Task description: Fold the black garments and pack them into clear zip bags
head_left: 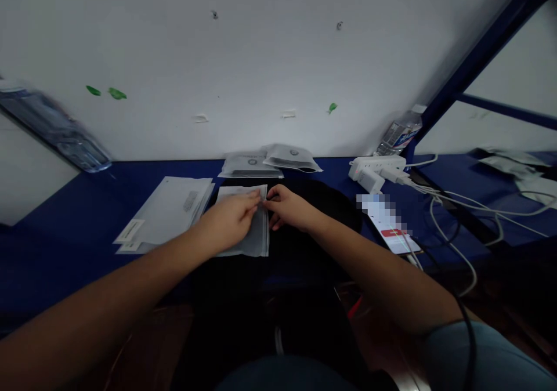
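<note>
A frosted zip bag [250,244] lies on the black cloth-like surface in front of me, its seal strip running along the right side. My left hand [232,217] reaches across the bag, fingers pressed together at its upper right edge. On the other side of that edge, my right hand [289,208] pinches the seal near the top corner with thumb and forefinger; its other fingers are loosely curled. To the left is a stack of flat frosted bags [169,202] with pale labels at the lower end. Two filled frosted bags [250,165] rest behind, against the wall.
A white power strip [378,163] with plugged-in chargers stands at the right, near a lit phone [394,228]. White cables [456,205] trail across the blue table [104,199]. Plastic bottles stand at the right [400,133] and left [56,127].
</note>
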`<action>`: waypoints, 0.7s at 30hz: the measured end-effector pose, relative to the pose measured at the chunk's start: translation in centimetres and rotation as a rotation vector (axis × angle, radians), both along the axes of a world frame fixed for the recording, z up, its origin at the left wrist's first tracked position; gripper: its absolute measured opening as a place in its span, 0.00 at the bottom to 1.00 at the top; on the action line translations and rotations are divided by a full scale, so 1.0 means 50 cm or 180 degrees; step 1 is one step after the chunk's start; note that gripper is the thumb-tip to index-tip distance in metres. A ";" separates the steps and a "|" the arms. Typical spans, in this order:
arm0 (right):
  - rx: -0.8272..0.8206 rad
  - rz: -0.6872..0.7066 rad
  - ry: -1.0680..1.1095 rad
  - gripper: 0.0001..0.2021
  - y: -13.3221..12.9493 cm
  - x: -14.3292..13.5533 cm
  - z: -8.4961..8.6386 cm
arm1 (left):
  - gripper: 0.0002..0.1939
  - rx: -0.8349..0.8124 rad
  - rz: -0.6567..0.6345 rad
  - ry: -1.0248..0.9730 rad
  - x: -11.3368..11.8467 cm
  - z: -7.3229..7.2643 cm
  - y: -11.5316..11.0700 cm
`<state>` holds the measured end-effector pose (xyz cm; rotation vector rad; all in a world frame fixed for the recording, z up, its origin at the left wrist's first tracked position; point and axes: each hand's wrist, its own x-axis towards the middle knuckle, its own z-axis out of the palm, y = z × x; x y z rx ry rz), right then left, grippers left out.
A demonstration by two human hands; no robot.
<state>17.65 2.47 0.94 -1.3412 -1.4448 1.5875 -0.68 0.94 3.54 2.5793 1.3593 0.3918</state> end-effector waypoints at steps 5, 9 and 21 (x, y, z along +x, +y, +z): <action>0.0321 0.0111 -0.0184 0.12 0.001 0.010 -0.017 | 0.19 0.0140 0.0584 0.0234 0.063 0.078 0.086; 0.0319 0.0168 -0.0302 0.13 -0.003 0.014 -0.010 | 0.11 -0.0353 0.0715 0.1000 0.123 0.073 0.126; 0.0182 0.0121 -0.0200 0.12 0.003 0.012 -0.016 | 0.11 -0.0813 0.0992 0.0289 0.094 0.005 0.173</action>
